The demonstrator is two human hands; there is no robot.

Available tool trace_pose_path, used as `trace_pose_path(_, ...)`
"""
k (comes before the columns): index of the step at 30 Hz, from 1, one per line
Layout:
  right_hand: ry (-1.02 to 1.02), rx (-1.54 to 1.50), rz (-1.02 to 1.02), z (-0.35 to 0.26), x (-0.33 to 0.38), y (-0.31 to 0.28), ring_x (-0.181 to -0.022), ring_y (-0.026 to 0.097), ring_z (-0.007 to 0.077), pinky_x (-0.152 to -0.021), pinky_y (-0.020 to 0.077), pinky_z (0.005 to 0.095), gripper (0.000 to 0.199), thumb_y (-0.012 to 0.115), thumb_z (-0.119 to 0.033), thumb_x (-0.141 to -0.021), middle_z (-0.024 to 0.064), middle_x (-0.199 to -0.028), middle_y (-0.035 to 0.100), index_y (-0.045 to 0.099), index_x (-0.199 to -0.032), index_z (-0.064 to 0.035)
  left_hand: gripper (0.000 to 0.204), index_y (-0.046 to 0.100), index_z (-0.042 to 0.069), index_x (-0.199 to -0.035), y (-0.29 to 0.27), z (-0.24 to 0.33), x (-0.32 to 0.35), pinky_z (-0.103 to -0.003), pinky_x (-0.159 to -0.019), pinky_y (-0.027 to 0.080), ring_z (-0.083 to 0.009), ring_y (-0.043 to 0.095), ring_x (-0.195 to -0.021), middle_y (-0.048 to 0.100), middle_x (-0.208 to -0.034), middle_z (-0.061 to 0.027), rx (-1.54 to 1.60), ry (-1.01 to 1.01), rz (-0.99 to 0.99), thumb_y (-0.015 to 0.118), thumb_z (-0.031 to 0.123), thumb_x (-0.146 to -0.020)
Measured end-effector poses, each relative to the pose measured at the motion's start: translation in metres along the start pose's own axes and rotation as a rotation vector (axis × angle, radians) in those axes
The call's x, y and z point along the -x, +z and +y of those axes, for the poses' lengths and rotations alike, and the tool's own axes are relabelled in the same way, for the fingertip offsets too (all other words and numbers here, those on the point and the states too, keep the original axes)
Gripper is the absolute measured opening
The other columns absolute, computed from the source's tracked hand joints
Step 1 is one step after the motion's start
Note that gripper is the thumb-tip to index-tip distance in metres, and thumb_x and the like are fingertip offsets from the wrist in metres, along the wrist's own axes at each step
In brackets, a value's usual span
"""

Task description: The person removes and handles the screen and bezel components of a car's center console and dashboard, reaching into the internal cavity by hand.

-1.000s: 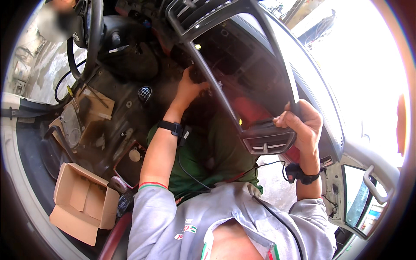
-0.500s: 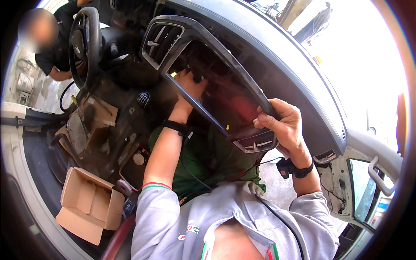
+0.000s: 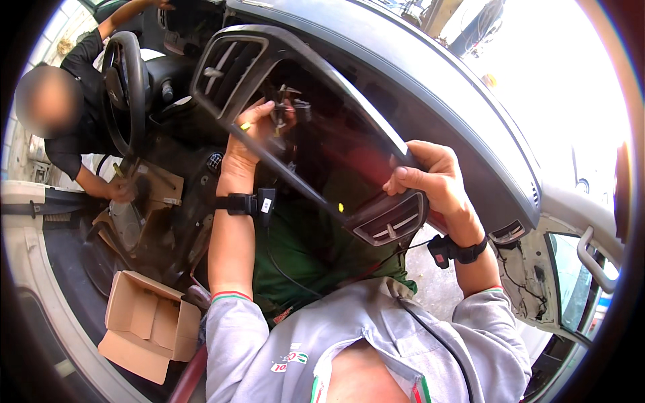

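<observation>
A dark dashboard trim frame point(image 3: 255, 80) with an air vent at each end and a large middle opening hangs tilted in front of me. My right hand point(image 3: 433, 178) grips its right end, thumb on the near face. Behind the opening's left edge, my left hand point(image 3: 247, 144) is raised with its fingers curled around small wiring connectors point(image 3: 295, 107), partly blurred through the opening. The frame's lower edge crosses near that hand. Yellow clips show along this lower edge. Each of my wrists wears a black strap with a small box.
At the left, a co-worker point(image 3: 74, 127) leans in by the steering wheel point(image 3: 127, 94), one hand low near cardboard pieces point(image 3: 158, 185). An open cardboard box point(image 3: 151, 319) lies at lower left. The gear knob point(image 3: 214, 161) stands beside my left forearm. The dashboard point(image 3: 430, 80) spans behind the frame.
My left hand has moved left and up, and connectors now show at its fingers. The frame has shifted slightly left. The co-worker has leaned in, reaching down with one hand.
</observation>
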State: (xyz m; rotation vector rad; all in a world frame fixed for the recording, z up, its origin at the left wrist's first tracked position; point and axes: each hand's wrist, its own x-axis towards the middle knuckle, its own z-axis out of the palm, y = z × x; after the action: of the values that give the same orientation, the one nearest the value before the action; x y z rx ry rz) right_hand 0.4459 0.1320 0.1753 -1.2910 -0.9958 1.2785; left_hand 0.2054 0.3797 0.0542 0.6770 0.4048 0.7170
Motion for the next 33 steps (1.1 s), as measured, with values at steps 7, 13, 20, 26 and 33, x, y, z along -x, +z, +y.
trace_pose_path(7, 0.046, 0.067, -0.069, 0.002, -0.033, 0.011, -0.078, 0.071, 0.0138, -0.075, 0.0573, 0.0272, 0.021, 0.078, -0.009, -0.092, 0.0052, -0.088, 0.070, 0.070, -0.105, 0.0042, 0.042, 0.060, -0.006, -0.132, -0.001, -0.014, -0.003, -0.053, -0.107, 0.052, -0.0330, 0.068, -0.118, 0.069, -0.127, -0.0200, 0.315, -0.036, -0.272, 0.040, 0.023, -0.110)
trace_pose_path(13, 0.004, 0.024, -0.020, 0.009, -0.063, 0.008, -0.075, 0.071, 0.0146, -0.072, 0.0577, 0.0280, 0.018, 0.078, -0.007, -0.091, 0.0058, -0.082, 0.070, 0.070, -0.103, 0.0043, 0.050, 0.053, -0.014, -0.137, -0.020, -0.019, -0.011, -0.049, -0.102, 0.057, -0.0328, 0.069, -0.116, 0.065, -0.132, -0.0267, 0.256, -0.044, -0.243, 0.042, 0.025, -0.108)
trace_pose_path(20, 0.066, 0.118, 0.017, 0.005, -0.098, 0.010, -0.072, 0.071, 0.0147, -0.069, 0.0564, 0.0272, 0.021, 0.079, -0.012, -0.090, 0.0066, -0.078, 0.070, 0.070, -0.101, 0.0026, 0.050, 0.050, -0.014, -0.139, -0.042, -0.028, -0.018, -0.047, -0.094, 0.062, -0.0340, 0.073, -0.106, 0.067, -0.129, -0.0261, 0.553, -0.044, -0.318, 0.047, 0.022, -0.105)
trace_pose_path(26, 0.136, 0.087, -0.030, 0.006, -0.110, 0.016, -0.072, 0.072, 0.0152, -0.070, 0.0567, 0.0273, 0.019, 0.078, -0.012, -0.090, 0.0065, -0.076, 0.069, 0.069, -0.099, 0.0018, 0.047, 0.050, -0.012, -0.141, -0.027, -0.030, -0.032, -0.043, -0.093, 0.063, -0.0325, 0.072, -0.108, 0.067, -0.126, -0.0254, 0.647, 0.092, -0.441, 0.044, 0.020, -0.107)
trace_pose_path(33, 0.217, 0.136, -0.050, 0.005, -0.115, 0.030, -0.073, 0.071, 0.0174, -0.072, 0.0570, 0.0293, 0.023, 0.080, -0.013, -0.089, 0.0076, -0.075, 0.067, 0.069, -0.099, 0.0044, 0.049, 0.051, -0.008, -0.140, -0.028, -0.042, -0.052, -0.042, -0.099, 0.056, -0.0344, 0.067, -0.117, 0.063, -0.133, -0.0253, 0.535, 0.159, -0.564, 0.045, 0.029, -0.109)
